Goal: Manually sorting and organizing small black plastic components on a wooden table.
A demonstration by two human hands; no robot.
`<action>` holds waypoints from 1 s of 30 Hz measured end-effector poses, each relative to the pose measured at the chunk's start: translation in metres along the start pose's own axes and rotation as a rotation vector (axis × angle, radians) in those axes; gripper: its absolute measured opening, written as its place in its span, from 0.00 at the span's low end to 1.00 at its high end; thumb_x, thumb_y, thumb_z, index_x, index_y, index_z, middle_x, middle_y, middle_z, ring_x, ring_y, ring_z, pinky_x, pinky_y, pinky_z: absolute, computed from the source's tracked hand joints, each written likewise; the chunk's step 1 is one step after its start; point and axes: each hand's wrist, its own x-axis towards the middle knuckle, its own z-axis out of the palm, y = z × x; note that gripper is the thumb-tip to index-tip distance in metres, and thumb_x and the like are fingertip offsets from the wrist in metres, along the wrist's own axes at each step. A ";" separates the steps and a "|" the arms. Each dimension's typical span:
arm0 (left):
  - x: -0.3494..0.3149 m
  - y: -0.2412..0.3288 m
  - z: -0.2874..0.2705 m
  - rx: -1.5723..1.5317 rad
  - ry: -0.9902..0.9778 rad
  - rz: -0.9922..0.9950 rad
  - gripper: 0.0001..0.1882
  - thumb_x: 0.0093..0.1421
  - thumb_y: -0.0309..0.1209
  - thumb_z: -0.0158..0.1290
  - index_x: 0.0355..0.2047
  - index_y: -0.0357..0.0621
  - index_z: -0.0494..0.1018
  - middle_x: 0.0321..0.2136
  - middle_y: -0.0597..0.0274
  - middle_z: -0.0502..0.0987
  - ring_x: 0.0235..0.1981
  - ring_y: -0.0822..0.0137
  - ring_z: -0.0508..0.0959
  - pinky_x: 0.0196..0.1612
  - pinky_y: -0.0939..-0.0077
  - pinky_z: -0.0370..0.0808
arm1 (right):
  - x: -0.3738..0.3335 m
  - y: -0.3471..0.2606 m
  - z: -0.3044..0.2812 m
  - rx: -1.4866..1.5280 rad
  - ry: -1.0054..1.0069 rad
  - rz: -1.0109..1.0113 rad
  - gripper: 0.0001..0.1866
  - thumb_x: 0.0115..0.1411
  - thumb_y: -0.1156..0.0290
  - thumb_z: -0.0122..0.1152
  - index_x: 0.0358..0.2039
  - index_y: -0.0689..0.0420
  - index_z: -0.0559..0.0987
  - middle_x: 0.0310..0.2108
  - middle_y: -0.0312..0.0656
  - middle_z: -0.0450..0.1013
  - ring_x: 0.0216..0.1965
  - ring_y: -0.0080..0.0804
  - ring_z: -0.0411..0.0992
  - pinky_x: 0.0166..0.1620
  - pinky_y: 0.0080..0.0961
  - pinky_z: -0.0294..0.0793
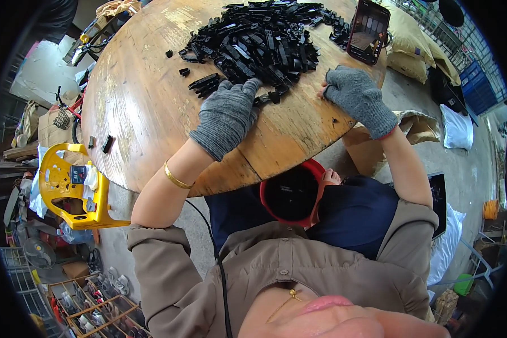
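Gloved left hand (226, 115) rests spread on black clips (259, 42) heaped mid-table (146, 112); right hand (359, 97), fingers curled, pinches one beside the heap. Loose clips could roll off the table's near edge.

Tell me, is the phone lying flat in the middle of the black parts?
No. The phone stands tilted at the table's far right edge, beside the pile of black parts.

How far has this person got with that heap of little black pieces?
Done: hard to tell; a red bucket sits under the table edge, contents unclear. In hand: the left hand rests on pieces at the heap's near edge, the right hand beside it. Left: a big pile of black plastic parts.
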 end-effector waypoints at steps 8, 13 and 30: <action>0.003 -0.005 0.003 -0.846 0.011 0.116 0.13 0.56 0.32 0.50 0.41 0.40 0.71 0.26 0.58 0.73 0.27 0.68 0.73 0.29 0.78 0.70 | 0.003 -0.043 -0.020 0.898 -0.157 0.474 0.14 0.57 0.60 0.53 0.30 0.59 0.77 0.23 0.36 0.71 0.23 0.17 0.67 0.25 0.15 0.67; -0.001 0.012 -0.009 -1.268 -0.328 -0.134 0.15 0.59 0.35 0.47 0.45 0.42 0.69 0.20 0.69 0.70 0.19 0.82 0.67 0.20 0.88 0.65 | 0.003 -0.059 -0.020 1.221 -0.203 0.576 0.17 0.57 0.59 0.53 0.34 0.63 0.76 0.24 0.38 0.72 0.23 0.17 0.68 0.24 0.12 0.67; -0.006 0.027 0.000 -1.284 -0.161 0.098 0.13 0.57 0.30 0.50 0.41 0.37 0.71 0.26 0.63 0.74 0.29 0.71 0.72 0.37 0.79 0.70 | 0.003 -0.076 -0.022 1.370 -0.221 0.569 0.25 0.57 0.49 0.47 0.29 0.63 0.76 0.24 0.42 0.71 0.26 0.23 0.70 0.30 0.17 0.71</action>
